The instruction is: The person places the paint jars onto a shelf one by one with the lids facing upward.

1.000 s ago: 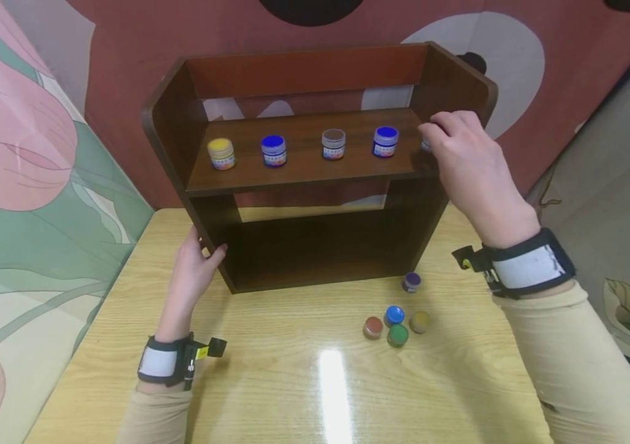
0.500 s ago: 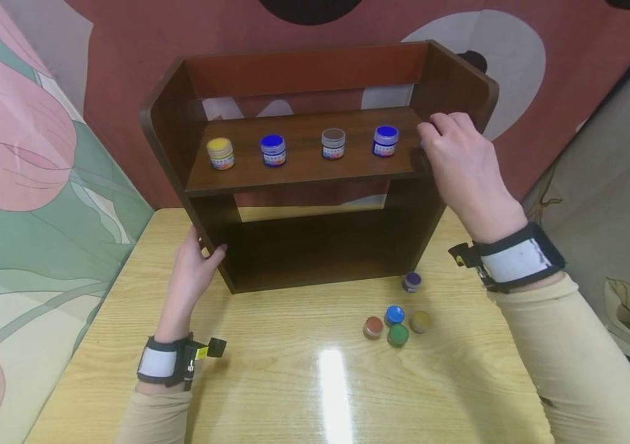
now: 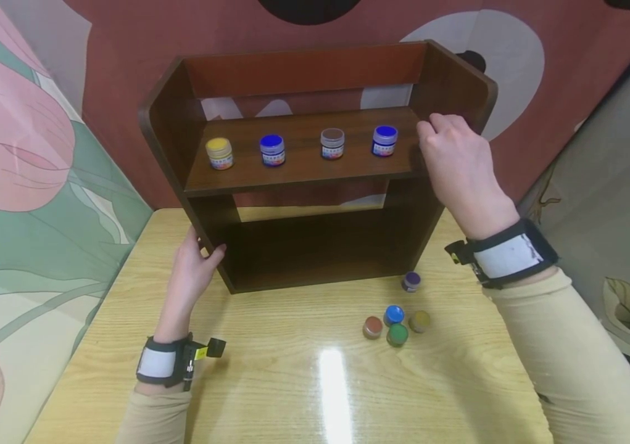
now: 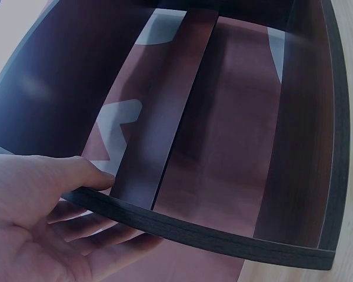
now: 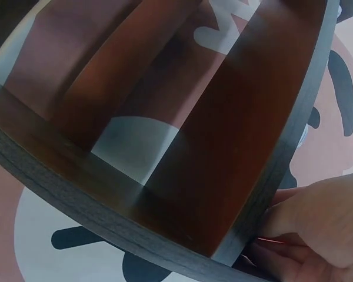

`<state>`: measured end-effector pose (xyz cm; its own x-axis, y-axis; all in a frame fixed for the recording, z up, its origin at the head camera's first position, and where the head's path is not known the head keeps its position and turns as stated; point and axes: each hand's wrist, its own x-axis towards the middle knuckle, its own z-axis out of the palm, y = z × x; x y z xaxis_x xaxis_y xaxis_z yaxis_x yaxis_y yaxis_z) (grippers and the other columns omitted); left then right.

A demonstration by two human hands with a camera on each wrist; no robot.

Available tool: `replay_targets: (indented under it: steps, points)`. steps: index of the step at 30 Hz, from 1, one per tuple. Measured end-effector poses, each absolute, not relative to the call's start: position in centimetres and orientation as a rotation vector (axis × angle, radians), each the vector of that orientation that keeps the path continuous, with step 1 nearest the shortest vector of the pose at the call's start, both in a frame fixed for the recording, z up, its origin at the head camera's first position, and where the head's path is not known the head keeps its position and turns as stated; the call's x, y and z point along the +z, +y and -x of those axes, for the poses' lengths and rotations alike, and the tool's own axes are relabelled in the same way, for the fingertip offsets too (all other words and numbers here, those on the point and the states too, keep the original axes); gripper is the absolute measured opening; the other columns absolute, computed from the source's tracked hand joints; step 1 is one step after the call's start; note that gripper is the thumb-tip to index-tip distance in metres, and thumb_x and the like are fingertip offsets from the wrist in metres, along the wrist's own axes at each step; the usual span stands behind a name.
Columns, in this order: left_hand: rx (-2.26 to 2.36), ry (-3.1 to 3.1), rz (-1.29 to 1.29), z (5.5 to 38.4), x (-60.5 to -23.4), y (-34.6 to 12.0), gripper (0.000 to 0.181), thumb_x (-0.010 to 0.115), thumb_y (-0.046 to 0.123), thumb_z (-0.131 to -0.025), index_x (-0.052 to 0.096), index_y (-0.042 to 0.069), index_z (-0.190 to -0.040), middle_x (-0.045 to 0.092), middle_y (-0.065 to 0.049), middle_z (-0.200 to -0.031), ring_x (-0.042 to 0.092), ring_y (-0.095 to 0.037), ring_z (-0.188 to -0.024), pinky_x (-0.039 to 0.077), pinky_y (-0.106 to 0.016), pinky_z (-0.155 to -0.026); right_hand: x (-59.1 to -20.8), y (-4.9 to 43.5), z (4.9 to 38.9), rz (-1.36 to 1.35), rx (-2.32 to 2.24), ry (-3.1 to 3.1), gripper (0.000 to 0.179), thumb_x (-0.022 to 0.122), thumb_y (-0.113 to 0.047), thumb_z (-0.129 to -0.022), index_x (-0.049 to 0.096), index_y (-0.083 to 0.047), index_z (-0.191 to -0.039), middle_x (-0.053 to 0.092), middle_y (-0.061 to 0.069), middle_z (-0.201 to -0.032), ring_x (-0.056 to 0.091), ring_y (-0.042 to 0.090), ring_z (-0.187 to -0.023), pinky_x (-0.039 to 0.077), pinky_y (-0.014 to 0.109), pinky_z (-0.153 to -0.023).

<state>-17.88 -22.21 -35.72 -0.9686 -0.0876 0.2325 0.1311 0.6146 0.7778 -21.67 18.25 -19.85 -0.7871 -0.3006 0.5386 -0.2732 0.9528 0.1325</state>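
My left hand (image 3: 192,268) grips the left side panel of a dark brown wooden shelf (image 3: 303,179). In the left wrist view its thumb (image 4: 91,175) lies over the panel edge, with the fingers (image 4: 100,232) on the outer side. My right hand (image 3: 456,163) is at the right end of the upper board, fingers curled down around a small paint jar that they now hide. Along that board stand a yellow paint jar (image 3: 219,153), a blue one (image 3: 273,151), a brown-topped one (image 3: 332,144) and another blue one (image 3: 384,141).
On the wooden table (image 3: 270,370), in front of the shelf, sit a purple jar (image 3: 411,282), a light blue jar (image 3: 394,315), a green jar (image 3: 397,335), a brownish-red jar (image 3: 373,327) and a mustard jar (image 3: 419,321). A patterned cloth (image 3: 126,37) hangs behind.
My right hand has shifted slightly left along the board, and the jar that showed under its fingers is now covered. The left hand keeps its grip on the shelf.
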Motion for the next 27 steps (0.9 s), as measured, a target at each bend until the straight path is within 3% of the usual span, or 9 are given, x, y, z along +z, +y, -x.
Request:
replay_targets:
  steps: [27]
  points:
    - [-1.276, -2.605, 0.023, 17.92, -35.60, -22.13, 0.055, 0.061, 0.009, -0.096, 0.036, 0.001, -0.145, 0.048, -0.026, -0.147, 0.047, -0.048, -0.137, 0.052, -0.061, -0.099, -20.24, 18.38, 21.89, -0.440, -0.022, -2.508, 0.043, 0.063, 0.009, -0.090, 0.056, 0.008, -0.132, 0.057, 0.032, -0.129, 0.054, 0.048, -0.121, 0.054, 0.059, -0.095]
